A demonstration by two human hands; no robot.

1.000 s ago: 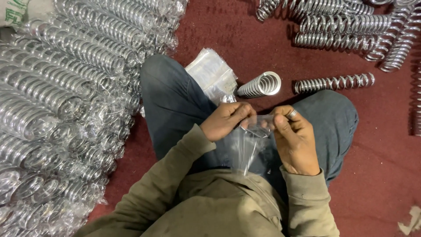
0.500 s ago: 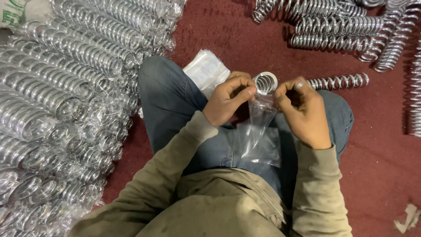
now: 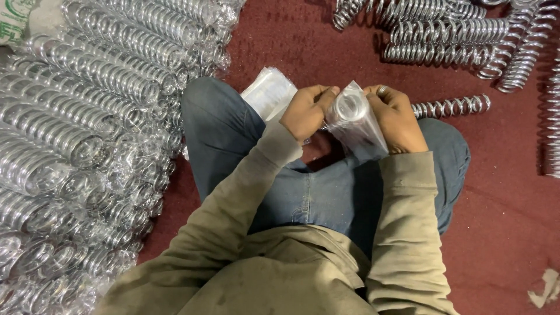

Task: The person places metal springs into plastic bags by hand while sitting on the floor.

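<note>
I sit cross-legged on a dark red floor. Both hands hold a clear plastic bag (image 3: 363, 135) spread open above my lap. My left hand (image 3: 305, 111) pinches the bag's left edge and my right hand (image 3: 398, 116) grips its right edge. A shiny chrome coil spring (image 3: 348, 107) shows end-on at the bag's mouth, between the hands. A stack of flat clear bags (image 3: 270, 93) lies by my left knee.
A large heap of bagged chrome springs (image 3: 87, 116) fills the left side. Loose unbagged springs (image 3: 443, 35) lie at the top right, and one spring (image 3: 452, 107) lies just beyond my right knee. A white scrap (image 3: 545, 286) lies at the lower right.
My hands have risen from my lap and spread the bag open. The spring that lay in front of my knees now sits at the bag's mouth.
</note>
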